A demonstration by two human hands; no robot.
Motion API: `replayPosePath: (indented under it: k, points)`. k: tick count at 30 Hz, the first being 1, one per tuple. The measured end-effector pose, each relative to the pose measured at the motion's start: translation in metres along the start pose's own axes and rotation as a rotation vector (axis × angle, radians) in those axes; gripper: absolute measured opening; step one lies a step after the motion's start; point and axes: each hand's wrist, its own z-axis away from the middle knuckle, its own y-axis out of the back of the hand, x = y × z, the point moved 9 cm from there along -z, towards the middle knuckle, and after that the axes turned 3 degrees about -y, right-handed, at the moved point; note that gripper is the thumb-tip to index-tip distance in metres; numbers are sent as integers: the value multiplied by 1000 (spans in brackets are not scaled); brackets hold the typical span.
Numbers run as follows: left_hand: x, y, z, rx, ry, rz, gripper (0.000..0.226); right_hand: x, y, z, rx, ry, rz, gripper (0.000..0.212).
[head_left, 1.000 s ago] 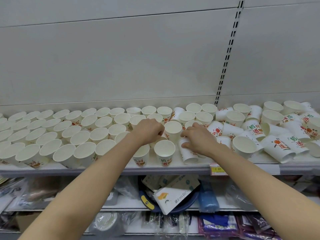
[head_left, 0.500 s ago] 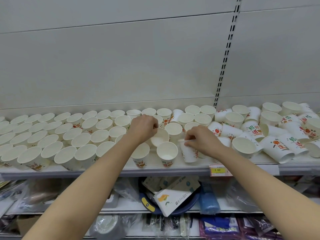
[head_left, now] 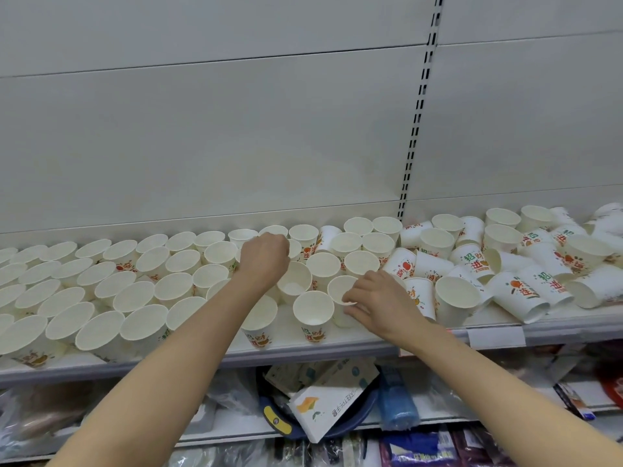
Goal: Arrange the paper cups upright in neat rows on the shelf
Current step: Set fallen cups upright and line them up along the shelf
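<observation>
White paper cups with red and green print cover the shelf (head_left: pixel 337 348). On the left they stand upright in rows (head_left: pixel 135 281). To the right, a jumble of cups (head_left: pixel 522 291) lies tipped over among upright ones. My left hand (head_left: pixel 264 259) is curled, knuckles toward me, over a back-row cup (head_left: pixel 297 248) that it mostly hides. My right hand (head_left: pixel 377 305) pinches the rim of an upright cup (head_left: pixel 338 286) near the front, just right of another upright front cup (head_left: pixel 313 310).
A slotted metal upright (head_left: pixel 418 112) runs up the grey back panel. A blank price label (head_left: pixel 495 337) sits on the shelf's front lip. The shelf below holds a blue basin with boxes (head_left: pixel 323 406) and bagged goods.
My left hand has moved back and slightly left toward the rear rows. The cup under my right hand went from lying tilted to standing upright, my fingers now on its rim.
</observation>
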Motion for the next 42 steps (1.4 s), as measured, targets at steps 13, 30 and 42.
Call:
replayPosePath:
  k: [13, 30, 42]
  points:
    - [76, -65, -132, -377, -350, 67, 55, 91, 9, -59, -97, -265, 150, 35]
    - [76, -105, -148, -369, -333, -25, 39, 116, -37, -81, -301, -73, 118, 30]
    - [67, -45, -124, -155, -171, 141, 15, 119, -27, -77, -198, -75, 76, 21]
